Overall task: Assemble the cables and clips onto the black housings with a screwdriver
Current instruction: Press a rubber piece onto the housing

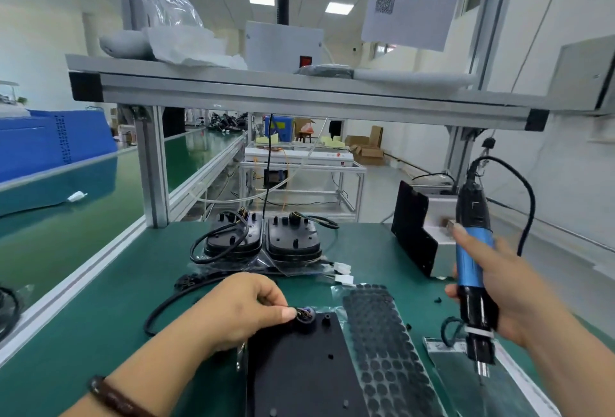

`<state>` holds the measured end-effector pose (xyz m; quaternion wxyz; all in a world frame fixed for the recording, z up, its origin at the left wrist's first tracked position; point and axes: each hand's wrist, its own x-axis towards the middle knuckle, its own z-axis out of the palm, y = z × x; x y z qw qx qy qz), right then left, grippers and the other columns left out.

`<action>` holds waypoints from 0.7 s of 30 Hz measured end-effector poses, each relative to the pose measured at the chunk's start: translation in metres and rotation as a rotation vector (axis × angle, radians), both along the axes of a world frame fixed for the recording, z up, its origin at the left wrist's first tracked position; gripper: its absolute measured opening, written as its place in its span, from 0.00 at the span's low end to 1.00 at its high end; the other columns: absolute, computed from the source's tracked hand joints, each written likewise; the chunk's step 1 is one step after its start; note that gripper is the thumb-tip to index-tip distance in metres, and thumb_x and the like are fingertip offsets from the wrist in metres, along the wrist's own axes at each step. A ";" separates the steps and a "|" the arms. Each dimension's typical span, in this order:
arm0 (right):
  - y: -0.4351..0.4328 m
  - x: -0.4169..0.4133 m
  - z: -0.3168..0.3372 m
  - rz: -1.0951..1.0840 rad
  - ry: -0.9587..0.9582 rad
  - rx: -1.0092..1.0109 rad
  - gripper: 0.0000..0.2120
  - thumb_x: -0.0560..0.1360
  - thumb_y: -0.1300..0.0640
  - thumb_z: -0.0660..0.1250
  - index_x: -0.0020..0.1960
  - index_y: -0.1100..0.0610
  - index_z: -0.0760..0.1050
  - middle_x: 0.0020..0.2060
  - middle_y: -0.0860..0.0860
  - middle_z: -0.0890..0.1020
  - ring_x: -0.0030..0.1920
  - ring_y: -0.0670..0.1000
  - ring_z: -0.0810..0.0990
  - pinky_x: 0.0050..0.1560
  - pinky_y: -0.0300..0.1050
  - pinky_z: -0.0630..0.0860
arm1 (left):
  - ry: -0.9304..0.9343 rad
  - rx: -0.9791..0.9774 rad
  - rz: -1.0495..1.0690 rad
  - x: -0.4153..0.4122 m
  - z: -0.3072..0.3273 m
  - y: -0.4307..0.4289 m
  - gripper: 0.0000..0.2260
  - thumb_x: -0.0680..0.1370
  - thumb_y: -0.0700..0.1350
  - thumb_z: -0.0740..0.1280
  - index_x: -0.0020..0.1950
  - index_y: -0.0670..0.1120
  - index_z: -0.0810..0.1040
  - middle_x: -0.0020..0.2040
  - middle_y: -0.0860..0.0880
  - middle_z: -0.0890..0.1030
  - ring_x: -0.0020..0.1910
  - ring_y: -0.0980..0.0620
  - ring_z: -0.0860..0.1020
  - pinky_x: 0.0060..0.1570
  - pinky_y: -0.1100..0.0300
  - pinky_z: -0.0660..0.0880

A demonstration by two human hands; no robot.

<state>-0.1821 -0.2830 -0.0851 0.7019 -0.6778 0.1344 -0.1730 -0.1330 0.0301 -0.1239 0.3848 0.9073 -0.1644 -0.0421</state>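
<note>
So, left hand [246, 310] is pinching the round black cable plug with coloured wires [304, 313] right at the far edge of the flat black plastic housing [299, 370], which lies on the green desk [100, 323] just under that hand. The thin black cable [166, 305] loops off to that hand's left. Right hand [512, 290] is wrapped around the blue-and-black electric screwdriver [471, 260], held upright, bit pointing down. Between the two hands sits a sheet of round black pads [382, 343]. Two domed black housings with cables [263, 238] sit side by side beyond the left hand
</note>
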 end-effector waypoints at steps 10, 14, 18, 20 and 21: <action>-0.015 -0.007 -0.014 0.048 -0.019 0.117 0.28 0.60 0.38 0.73 0.54 0.49 0.71 0.39 0.58 0.74 0.29 0.59 0.81 0.26 0.45 0.76 | 0.099 0.023 0.019 0.008 0.037 -0.006 0.12 0.75 0.56 0.69 0.58 0.61 0.77 0.51 0.57 0.80 0.50 0.59 0.79 0.53 0.64 0.75; -0.021 -0.006 -0.019 -0.087 0.016 -0.008 0.33 0.56 0.30 0.70 0.50 0.54 0.75 0.38 0.59 0.79 0.36 0.58 0.81 0.37 0.53 0.77 | 0.273 -0.149 0.062 0.030 0.042 -0.045 0.10 0.78 0.42 0.67 0.60 0.50 0.77 0.53 0.50 0.80 0.52 0.54 0.79 0.50 0.61 0.77; -0.028 -0.001 -0.028 -0.180 0.097 -0.207 0.30 0.62 0.27 0.64 0.46 0.53 0.76 0.41 0.53 0.81 0.41 0.53 0.81 0.44 0.51 0.76 | 0.466 -0.218 0.186 0.050 0.028 -0.090 0.06 0.78 0.33 0.63 0.44 0.42 0.75 0.43 0.45 0.78 0.43 0.50 0.78 0.49 0.58 0.80; -0.030 -0.001 -0.029 -0.198 0.098 -0.283 0.26 0.66 0.29 0.63 0.44 0.52 0.75 0.40 0.49 0.78 0.41 0.47 0.78 0.45 0.49 0.73 | 0.490 -0.214 0.214 0.062 0.018 -0.107 0.10 0.79 0.33 0.59 0.38 0.42 0.70 0.37 0.45 0.73 0.39 0.48 0.75 0.51 0.55 0.78; -0.033 0.001 -0.029 -0.211 0.108 -0.336 0.28 0.68 0.30 0.62 0.43 0.56 0.76 0.40 0.52 0.79 0.41 0.49 0.78 0.46 0.50 0.74 | 0.518 -0.229 0.229 0.066 0.014 -0.114 0.12 0.80 0.33 0.56 0.37 0.42 0.68 0.35 0.45 0.70 0.35 0.48 0.73 0.47 0.54 0.77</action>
